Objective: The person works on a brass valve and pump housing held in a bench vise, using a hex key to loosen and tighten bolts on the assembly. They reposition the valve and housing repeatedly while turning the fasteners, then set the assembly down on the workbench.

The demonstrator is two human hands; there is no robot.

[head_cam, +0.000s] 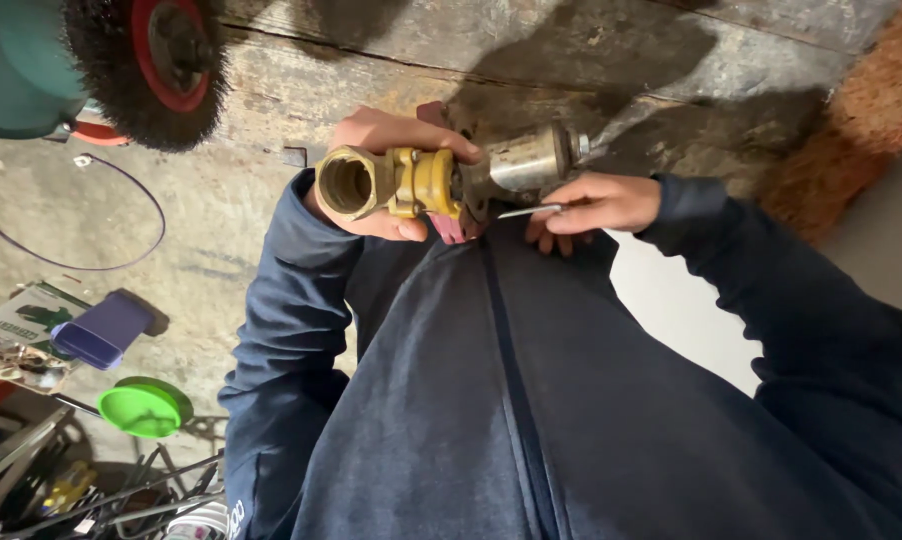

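Note:
My left hand [386, 132] grips a brass valve [411, 182] in front of my dark blue zip-up top, with the valve's open threaded end facing left. A steel-coloured cylinder [526, 160] sticks out of the valve's right side, and a reddish handwheel [449, 228] shows behind the body. My right hand [601, 203] pinches a thin metal rod-like tool [526, 211]. Its tip points left and touches the valve near the handwheel.
A wire wheel brush with a red hub [161, 70] on a teal machine [16, 65] sits at top left. Worn wooden planks [571, 50] run across the top. At left lie a black cable [121, 200], a blue box [106, 330], a green lid [141, 410] and loose tools [61, 490].

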